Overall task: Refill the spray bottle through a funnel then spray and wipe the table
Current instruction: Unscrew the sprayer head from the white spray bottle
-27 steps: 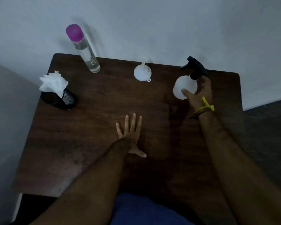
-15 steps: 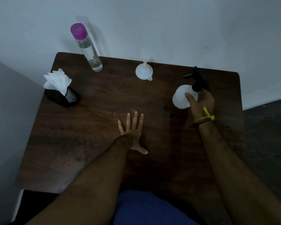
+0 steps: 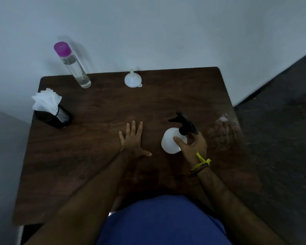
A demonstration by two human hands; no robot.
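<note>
Dark wooden table (image 3: 99, 156): white plastic spray bottle with black trigger head (image 3: 173, 141) now pulled from upper right to centre-right, gripped by right hand (image 3: 193, 145). Left hand (image 3: 132, 140) laid flat, spread. Cap removal judged next.

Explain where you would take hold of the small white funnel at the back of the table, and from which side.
Take the funnel by its narrow stem, coming from above. It seems to rest wide mouth down with the stem pointing up, so the stem offers a slim part for a fingertip grip. The left hand, flat on the table, looks nearest; the right hand holds the spray bottle.
</note>
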